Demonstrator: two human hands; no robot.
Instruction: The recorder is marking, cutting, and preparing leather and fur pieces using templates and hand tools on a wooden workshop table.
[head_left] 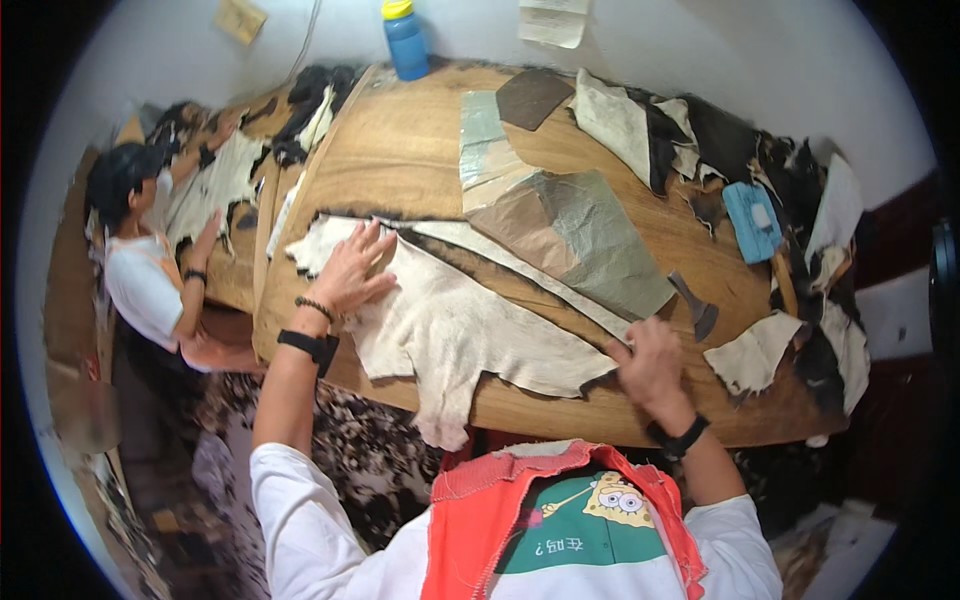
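Note:
A pale fur hide (pixel 450 315), skin side up with dark fur at its edges, lies across the near part of the wooden table (pixel 400 130). One leg-like flap of it hangs over the front edge. My left hand (pixel 352 268) presses flat on its left part, fingers spread. A long narrow strip of hide (pixel 520 268) runs along the far side, from near my left hand to my right hand (pixel 652 370). My right hand is closed at the strip's right end, its thumb and fingers around it; the fingertips are partly hidden. Beyond the strip lies a patched brown and grey-green sheet (pixel 560 220).
A dark curved blade-like piece (pixel 693 305) lies right of the sheet, near a blue packet (pixel 752 222) and a wooden handle (pixel 783 285). Fur scraps (pixel 755 352) pile at the right. A blue bottle (pixel 405 42) stands at the back. At the left, another person (pixel 150 260) handles a hide.

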